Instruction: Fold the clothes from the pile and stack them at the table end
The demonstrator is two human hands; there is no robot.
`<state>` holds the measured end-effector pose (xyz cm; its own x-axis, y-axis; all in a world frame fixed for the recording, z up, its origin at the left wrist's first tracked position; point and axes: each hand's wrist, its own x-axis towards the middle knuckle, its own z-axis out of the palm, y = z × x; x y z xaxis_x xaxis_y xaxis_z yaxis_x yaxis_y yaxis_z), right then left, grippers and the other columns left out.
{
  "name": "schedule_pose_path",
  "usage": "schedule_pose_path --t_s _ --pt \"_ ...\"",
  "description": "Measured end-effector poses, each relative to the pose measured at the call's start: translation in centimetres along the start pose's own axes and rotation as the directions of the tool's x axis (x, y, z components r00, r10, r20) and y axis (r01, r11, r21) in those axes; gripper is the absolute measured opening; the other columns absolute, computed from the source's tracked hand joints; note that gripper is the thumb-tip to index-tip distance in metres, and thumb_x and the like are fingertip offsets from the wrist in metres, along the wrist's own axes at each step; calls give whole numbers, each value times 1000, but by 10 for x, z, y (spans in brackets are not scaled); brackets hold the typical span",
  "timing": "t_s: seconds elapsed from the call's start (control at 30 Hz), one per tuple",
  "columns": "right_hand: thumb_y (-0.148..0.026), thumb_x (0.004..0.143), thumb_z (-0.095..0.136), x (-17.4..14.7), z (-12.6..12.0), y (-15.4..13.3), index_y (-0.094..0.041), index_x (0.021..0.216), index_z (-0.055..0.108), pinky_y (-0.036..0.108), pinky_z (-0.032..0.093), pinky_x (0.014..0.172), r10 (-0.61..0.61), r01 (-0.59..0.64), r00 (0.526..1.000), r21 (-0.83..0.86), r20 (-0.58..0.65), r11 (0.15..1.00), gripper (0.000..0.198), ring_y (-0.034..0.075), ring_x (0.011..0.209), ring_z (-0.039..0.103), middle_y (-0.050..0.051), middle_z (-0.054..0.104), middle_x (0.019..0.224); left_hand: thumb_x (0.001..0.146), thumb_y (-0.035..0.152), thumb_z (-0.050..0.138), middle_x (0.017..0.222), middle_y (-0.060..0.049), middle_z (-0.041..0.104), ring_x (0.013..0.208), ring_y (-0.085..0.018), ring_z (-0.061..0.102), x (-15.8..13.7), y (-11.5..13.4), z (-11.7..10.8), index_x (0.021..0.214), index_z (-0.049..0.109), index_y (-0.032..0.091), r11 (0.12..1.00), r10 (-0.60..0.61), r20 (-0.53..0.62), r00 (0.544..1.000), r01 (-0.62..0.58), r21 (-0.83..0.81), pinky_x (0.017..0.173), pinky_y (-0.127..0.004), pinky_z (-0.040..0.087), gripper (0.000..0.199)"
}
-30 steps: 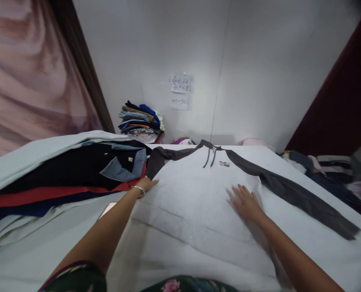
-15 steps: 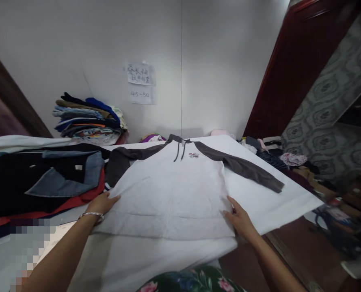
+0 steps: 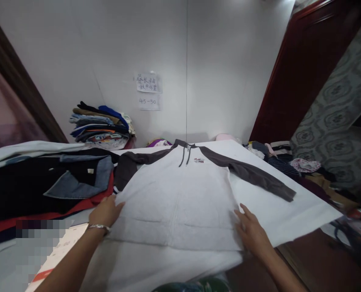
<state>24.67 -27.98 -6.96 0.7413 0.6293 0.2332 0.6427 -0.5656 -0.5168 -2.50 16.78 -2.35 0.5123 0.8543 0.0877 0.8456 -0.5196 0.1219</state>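
A light grey zip jacket point(image 3: 174, 202) with dark grey sleeves lies spread out front side up, its collar and two drawstrings at the far end. Small printed lettering marks its chest. At the jacket's left edge, near the hem, rests my left hand point(image 3: 107, 211), wearing a bracelet; its thumb is stretched over the cloth and apart from the fingers. My right hand point(image 3: 253, 229) touches the opposite side edge with fingers spread. The right sleeve point(image 3: 262, 180) stretches outward, while the left sleeve point(image 3: 127, 168) bends down beside the body.
Beneath the jacket is a white-covered table point(image 3: 290, 215). Dark, denim and red garments point(image 3: 76, 178) lie at the left. A folded clothes stack point(image 3: 102, 125) stands by the wall below paper notes point(image 3: 148, 91). More clothes point(image 3: 305, 164) are heaped at the right.
The view has tilted up slightly and turned left, so the scene sits lower and further right. Both hands remain at the jacket's side edges; my right hand's fingers look more spread.
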Motion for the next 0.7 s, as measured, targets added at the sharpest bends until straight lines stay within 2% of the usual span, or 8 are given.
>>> schedule_pose_path --t_s 0.1,0.2,0.27,0.37,0.43,0.5,0.57,0.7 --pt "-31 88 44 18 -9 -30 -20 128 55 44 38 107 -217 217 974 -8 -67 976 43 27 135 35 8 34 149 86 44 36 128 -20 55 116 -31 53 -10 36 -4 121 54 9 980 197 -147 969 -189 69 94 -42 42 52" --pt "-33 92 41 47 -5 -55 -25 136 46 46 30 112 -389 390 920 0 -53 921 45 24 141 22 5 25 153 86 46 38 144 -18 41 133 -29 36 -15 72 5 127 52 11 939 344 -165 924 -335 77 107 -44 30 55" --pt "-37 92 43 63 5 -57 -24 139 42 51 23 113 -371 373 927 -45 50 927 49 26 143 15 7 22 154 87 48 38 150 -15 33 138 -29 28 -17 84 18 132 48 14 937 349 -92 933 -343 68 110 -51 23 58" --pt "-46 90 44 73 23 -40 -21 139 43 57 15 112 -191 229 944 -115 270 967 55 29 142 16 11 25 152 87 53 33 152 -14 28 141 -30 23 -17 85 36 139 41 15 957 285 73 956 -288 33 110 -55 20 65" --pt "-51 89 44 73 28 -21 -21 137 47 55 16 112 -156 181 933 -49 324 982 56 28 141 20 11 29 151 86 55 29 153 -14 26 141 -29 21 -15 80 43 142 37 14 963 263 129 956 -269 31 110 -54 19 69" --pt "-53 89 44 73 23 -1 -22 133 52 50 24 112 -165 149 960 88 228 985 55 27 139 27 10 34 149 86 54 28 153 -14 25 141 -30 20 -11 77 46 143 35 13 959 268 133 954 -277 54 110 -55 19 71" --pt "-53 89 43 78 9 24 -21 128 57 45 35 107 -75 71 997 186 14 980 53 26 133 39 11 44 143 86 53 28 153 -15 25 141 -31 20 -8 75 47 143 35 11 951 286 134 949 -299 83 109 -55 20 71" --pt "-43 88 43 99 -39 91 -15 123 59 44 43 99 141 -140 917 31 -372 990 47 28 126 46 15 48 138 85 47 29 152 -16 29 140 -34 23 -2 69 53 140 41 13 921 352 122 928 -367 134 106 -58 23 66"
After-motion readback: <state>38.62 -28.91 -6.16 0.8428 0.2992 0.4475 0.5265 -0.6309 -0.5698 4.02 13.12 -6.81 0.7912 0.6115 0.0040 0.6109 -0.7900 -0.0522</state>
